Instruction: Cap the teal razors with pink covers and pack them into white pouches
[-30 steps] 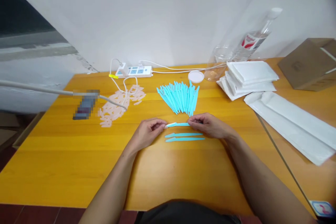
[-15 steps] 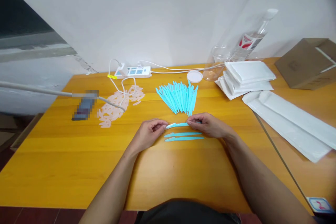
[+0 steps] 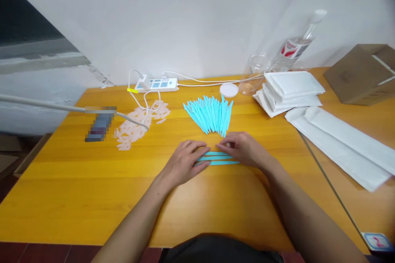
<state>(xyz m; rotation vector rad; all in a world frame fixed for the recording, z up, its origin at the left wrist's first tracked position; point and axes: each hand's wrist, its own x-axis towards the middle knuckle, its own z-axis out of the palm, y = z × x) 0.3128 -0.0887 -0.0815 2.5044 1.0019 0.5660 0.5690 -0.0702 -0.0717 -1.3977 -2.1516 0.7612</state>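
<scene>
Three slim light-blue eyebrow razors [image 3: 220, 158] lie side by side crosswise on the table before me. Over their left ends rests my left hand [image 3: 189, 158], open, thumb apart from the fingers and touching the nearest razor; it hides those ends. My right hand [image 3: 239, 147] is at the right end of the farthest razor, its fingers loosely curled with a gap between them and nothing visible held. Just beyond both hands spreads a fanned pile of the same blue razors [image 3: 210, 114]. Left of the pile lie many small pale-pink strips [image 3: 132, 125], perhaps blade caps.
A power strip [image 3: 162, 85] with white cables, a white lid [image 3: 228, 90], a clear plastic cup [image 3: 251, 76] and a bottle [image 3: 293, 51] line the wall. White padded packets [image 3: 291, 86], long white sleeves [image 3: 339, 144] and a cardboard box [image 3: 361, 76] stand right. A pixelated dark object [image 3: 100, 125] lies left.
The razor held between both hands has been laid down beside the other two. My left hand has let go of its end and spread over all three; my right fingers have loosened.
</scene>
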